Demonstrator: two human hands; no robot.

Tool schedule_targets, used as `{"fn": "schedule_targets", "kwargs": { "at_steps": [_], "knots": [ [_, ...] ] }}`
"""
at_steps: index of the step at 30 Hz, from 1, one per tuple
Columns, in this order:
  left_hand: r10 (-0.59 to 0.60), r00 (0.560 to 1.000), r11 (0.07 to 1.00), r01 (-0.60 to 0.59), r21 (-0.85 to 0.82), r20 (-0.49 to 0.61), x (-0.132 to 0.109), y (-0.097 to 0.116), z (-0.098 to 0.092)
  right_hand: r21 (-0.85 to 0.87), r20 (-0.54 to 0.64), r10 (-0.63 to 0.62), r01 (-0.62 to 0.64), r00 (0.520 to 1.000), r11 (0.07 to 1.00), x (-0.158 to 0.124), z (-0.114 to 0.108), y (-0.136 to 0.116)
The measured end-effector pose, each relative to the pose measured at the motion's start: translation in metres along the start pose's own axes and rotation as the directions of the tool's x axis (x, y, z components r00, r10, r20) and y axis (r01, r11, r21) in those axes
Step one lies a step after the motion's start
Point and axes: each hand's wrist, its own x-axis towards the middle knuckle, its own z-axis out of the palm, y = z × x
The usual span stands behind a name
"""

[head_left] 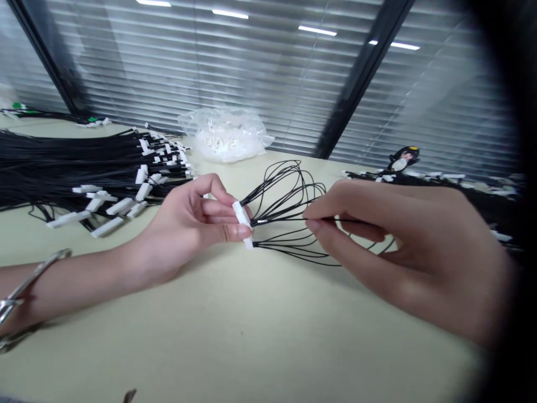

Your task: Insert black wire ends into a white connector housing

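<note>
My left hand pinches a white multi-pin connector between thumb and fingers, tilted above the table. Several thin black wires run out of its right side and loop towards my right hand. Thumb and forefinger of that right hand are closed on a single black wire, held taut near the connector. A small white piece shows on this wire close to the housing. My right palm and fingers hide the far ends of the looped wires.
Bundles of black cables with white connectors lie at the left. A clear plastic bag of small white parts sits at the back against the blinds. More cables and a penguin-like figure are at the right on the pale table.
</note>
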Motion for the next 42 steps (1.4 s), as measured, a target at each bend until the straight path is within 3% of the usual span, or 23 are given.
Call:
{"fn": "schedule_targets", "kwargs": {
  "at_steps": [17, 24, 32, 42],
  "knots": [
    [0.058, 0.998, 0.998, -0.059, 0.018, 0.035, 0.001, -0.005, -0.004, -0.055, 0.048, -0.088, 0.09, 0.995, 0.994, -0.007, 0.011, 0.003],
    [0.043, 0.999, 0.996, -0.042, 0.081, -0.013, 0.0, -0.004, -0.002, -0.102, 0.032, -0.095, 0.098, 0.995, 0.99, -0.004, 0.016, 0.004],
    [-0.022, 0.999, 0.98, 0.028, 0.197, -0.032, -0.003, -0.001, 0.004, -0.201, -0.002, -0.284, 0.278, 0.959, 0.939, -0.01, 0.031, 0.0],
    [-0.137, 0.99, 0.956, 0.137, 0.259, -0.018, -0.003, 0.0, 0.005, -0.138, -0.015, -0.281, 0.277, 0.959, 0.951, -0.014, 0.045, 0.008]
  ]
}}
